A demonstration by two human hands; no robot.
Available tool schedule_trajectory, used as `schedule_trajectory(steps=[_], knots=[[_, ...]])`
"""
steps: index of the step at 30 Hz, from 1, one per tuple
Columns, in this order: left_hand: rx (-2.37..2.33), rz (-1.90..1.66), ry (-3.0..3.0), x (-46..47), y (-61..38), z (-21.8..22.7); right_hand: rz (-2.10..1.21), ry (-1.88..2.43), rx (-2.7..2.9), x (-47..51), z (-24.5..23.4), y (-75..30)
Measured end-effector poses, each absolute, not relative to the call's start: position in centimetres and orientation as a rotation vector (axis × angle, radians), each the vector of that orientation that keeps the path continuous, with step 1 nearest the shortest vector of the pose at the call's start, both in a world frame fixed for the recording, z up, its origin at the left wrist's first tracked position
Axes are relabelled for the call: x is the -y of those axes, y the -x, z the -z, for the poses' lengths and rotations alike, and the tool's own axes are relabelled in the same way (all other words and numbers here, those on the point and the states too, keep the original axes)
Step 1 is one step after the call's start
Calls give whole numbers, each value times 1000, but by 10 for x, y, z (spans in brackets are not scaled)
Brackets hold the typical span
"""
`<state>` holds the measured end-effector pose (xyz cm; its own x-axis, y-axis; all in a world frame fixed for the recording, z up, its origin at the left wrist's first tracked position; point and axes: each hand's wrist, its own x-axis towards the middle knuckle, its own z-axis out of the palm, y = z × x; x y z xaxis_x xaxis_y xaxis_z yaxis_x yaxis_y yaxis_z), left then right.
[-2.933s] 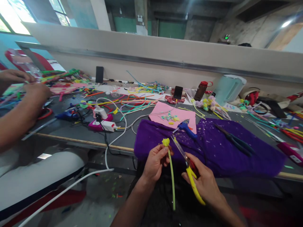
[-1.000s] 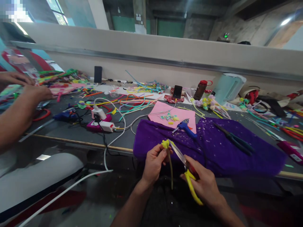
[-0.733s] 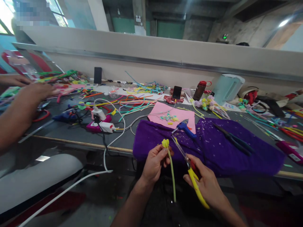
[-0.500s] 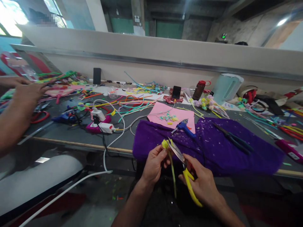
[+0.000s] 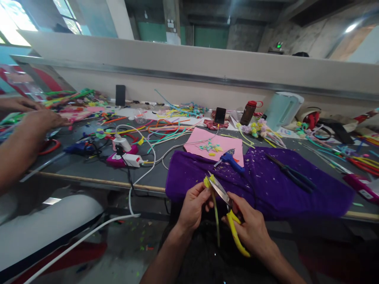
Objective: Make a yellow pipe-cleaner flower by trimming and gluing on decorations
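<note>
My left hand pinches a pipe-cleaner flower just below its yellow head, and the green stem hangs down toward my lap. My right hand grips yellow-handled scissors. Their metal blades point up-left and meet the yellow head at the top of the stem. Both hands hover in front of a purple cloth that drapes over the table's near edge.
On the cloth lie a blue glue gun and dark pliers, with a pink sheet behind. Loose pipe cleaners, a white power strip and cable, phones, a bottle and a kettle crowd the table. Another person's arms work at the left.
The scissor blades swung away from the flower head about 0.7 s ago, then came back onto it. My hands have risen slightly. The other person's hands keep shifting at the left.
</note>
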<state>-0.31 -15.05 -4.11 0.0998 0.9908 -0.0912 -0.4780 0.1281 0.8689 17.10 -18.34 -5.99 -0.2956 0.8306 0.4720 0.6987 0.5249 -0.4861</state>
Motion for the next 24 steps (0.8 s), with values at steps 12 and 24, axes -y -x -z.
schedule_trajectory(steps=[12, 24], knots=[[-828, -1274, -831, 149, 6, 46, -287, 1216, 2110, 183, 66, -174], [-849, -1276, -858, 147, 8, 48, -355, 1190, 2112, 180, 69, -179]])
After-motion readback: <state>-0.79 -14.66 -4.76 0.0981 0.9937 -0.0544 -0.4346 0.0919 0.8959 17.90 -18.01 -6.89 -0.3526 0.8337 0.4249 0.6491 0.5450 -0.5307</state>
